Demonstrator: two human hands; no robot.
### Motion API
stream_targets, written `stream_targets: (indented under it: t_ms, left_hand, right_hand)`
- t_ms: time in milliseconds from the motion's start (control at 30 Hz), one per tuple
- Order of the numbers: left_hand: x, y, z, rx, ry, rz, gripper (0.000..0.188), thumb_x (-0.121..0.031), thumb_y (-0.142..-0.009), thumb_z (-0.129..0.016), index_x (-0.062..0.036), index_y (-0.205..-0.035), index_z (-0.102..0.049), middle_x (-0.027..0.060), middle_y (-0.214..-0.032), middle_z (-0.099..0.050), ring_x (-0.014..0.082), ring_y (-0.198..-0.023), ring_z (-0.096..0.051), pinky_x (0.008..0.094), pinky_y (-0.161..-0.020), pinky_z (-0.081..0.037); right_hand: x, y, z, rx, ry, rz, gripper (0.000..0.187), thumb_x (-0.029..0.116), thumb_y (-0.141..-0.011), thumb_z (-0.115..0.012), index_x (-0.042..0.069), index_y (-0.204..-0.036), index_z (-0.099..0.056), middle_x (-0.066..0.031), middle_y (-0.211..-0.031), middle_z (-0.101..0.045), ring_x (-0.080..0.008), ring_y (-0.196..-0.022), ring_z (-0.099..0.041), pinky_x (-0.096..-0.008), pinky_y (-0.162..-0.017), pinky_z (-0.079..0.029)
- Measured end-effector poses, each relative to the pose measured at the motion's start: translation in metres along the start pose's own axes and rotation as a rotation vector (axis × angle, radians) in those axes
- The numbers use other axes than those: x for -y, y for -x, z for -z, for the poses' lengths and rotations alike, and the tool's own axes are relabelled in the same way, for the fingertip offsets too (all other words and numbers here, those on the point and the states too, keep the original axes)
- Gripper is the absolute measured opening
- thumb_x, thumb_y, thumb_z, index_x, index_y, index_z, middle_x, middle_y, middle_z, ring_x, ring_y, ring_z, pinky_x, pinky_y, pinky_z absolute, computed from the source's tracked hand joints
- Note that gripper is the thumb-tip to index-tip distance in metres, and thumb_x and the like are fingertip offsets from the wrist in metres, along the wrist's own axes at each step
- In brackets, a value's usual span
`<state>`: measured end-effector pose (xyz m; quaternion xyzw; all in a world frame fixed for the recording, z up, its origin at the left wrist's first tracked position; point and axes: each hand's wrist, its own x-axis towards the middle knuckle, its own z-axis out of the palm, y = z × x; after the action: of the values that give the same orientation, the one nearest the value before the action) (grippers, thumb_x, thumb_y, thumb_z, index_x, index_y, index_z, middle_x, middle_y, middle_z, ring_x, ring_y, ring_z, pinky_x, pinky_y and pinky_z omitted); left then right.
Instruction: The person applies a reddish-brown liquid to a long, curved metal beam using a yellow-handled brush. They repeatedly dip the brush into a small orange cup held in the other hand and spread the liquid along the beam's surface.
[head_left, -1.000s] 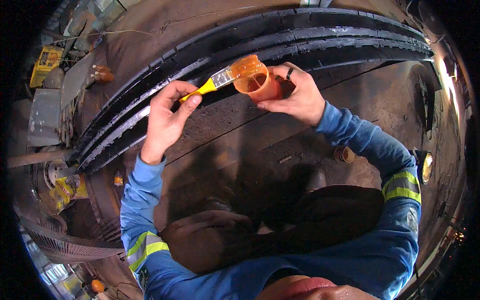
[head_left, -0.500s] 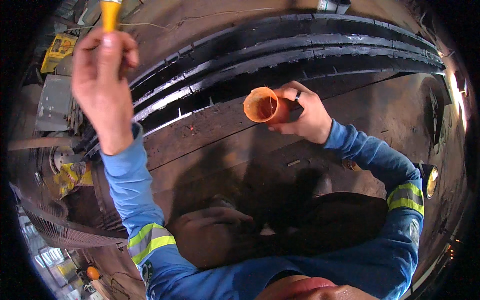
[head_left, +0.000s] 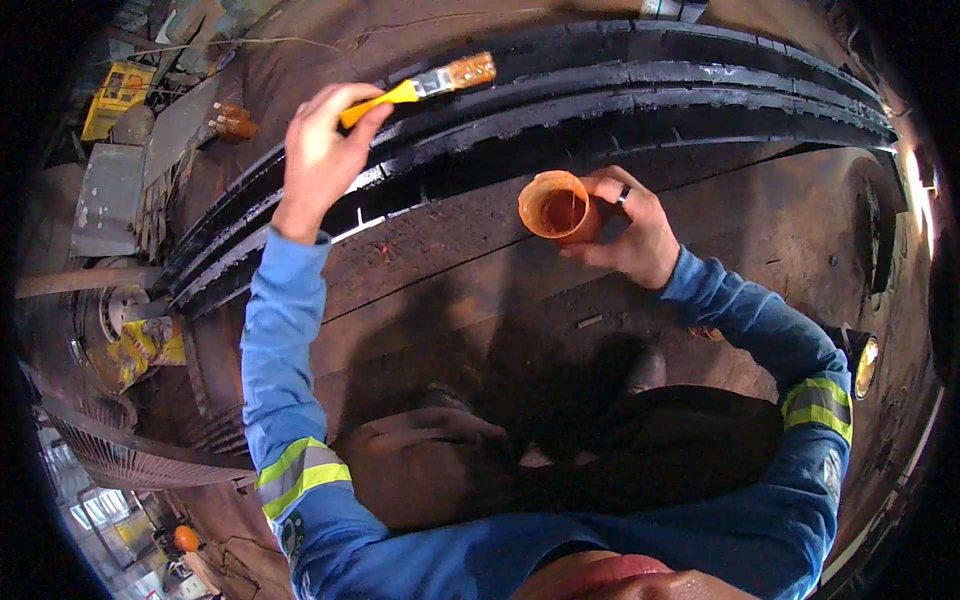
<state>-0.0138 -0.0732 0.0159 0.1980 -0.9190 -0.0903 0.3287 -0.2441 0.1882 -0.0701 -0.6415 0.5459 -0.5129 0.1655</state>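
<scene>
Pinched in my left hand [head_left: 327, 150] is a paintbrush [head_left: 405, 92] with a yellow handle; its bristles point right and carry orange-brown paint. The brush is over the far edge of a long, black-painted metal piece [head_left: 560, 125] with raised parallel ribs. My right hand [head_left: 635, 228] grips an orange cup [head_left: 556, 207] from its right side, wearing a dark ring. The cup tilts so its mouth shows, with reddish-orange paint inside and along the rim. It is nearer to me than the ribbed piece.
A brown metal plate [head_left: 440, 270] extends between me and the ribs. Metal scraps [head_left: 107, 200], a yellow box [head_left: 118, 100] and an orange-brown jar-like object [head_left: 234, 122] lie at the left. A round lamp [head_left: 865, 365] stands by my right elbow, and a pale container [head_left: 672, 10] sits at the far edge.
My left hand has swung right and nearer, turning the brush from upright to pointing right, its bristles now in view. My right hand and the cup have shifted slightly right.
</scene>
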Motion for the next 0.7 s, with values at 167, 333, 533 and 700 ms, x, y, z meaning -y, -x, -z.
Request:
stream_targets:
  t_ms: [167,333,533,700]
  left_hand:
    - [0.014,-0.014,-0.032,0.099,-0.372,-0.066,0.019,-0.026,-0.084,-0.072,-0.0114,-0.095,-0.069,0.0071,-0.09,-0.065,0.0321,-0.08,-0.065,0.0395,-0.071,-0.052]
    - [0.046,0.007,-0.005,0.073,-0.332,0.011,0.016,-0.026,-0.082,-0.073,-0.0133,-0.091,-0.069,0.0049,-0.088,-0.065,0.0276,-0.08,-0.067,0.0372,-0.067,-0.053]
    - [0.045,0.002,-0.008,0.221,-0.387,-0.023,0.018,-0.022,-0.081,-0.075,-0.0101,-0.094,-0.069,0.0075,-0.087,-0.064,0.0293,-0.083,-0.065,0.037,-0.069,-0.051]
    - [0.028,-0.032,-0.036,0.113,-0.311,-0.111,0.017,-0.022,-0.082,-0.074,-0.0097,-0.093,-0.069,0.007,-0.088,-0.065,0.0289,-0.08,-0.066,0.0365,-0.067,-0.052]
  right_hand:
    - [0.001,0.001,0.001,0.011,-0.044,-0.07,0.066,0.011,-0.057,-0.09,0.005,-0.118,-0.063,-0.0115,-0.106,-0.062,-0.0252,-0.095,-0.062,-0.0327,-0.082,-0.052]
    - [0.0,-0.001,0.005,0.008,0.002,-0.023,0.067,0.01,-0.057,-0.09,0.005,-0.118,-0.063,-0.0112,-0.107,-0.062,-0.0249,-0.095,-0.063,-0.0315,-0.081,-0.052]
    - [-0.014,0.0,0.008,0.009,-0.013,-0.047,0.065,0.007,-0.059,-0.089,0.005,-0.118,-0.062,-0.0104,-0.109,-0.061,-0.0244,-0.095,-0.062,-0.0318,-0.081,-0.053]
    - [-0.006,-0.005,0.002,0.038,-0.052,-0.076,0.065,0.007,-0.059,-0.089,0.005,-0.118,-0.062,-0.0106,-0.109,-0.061,-0.0239,-0.095,-0.062,-0.0321,-0.081,-0.052]
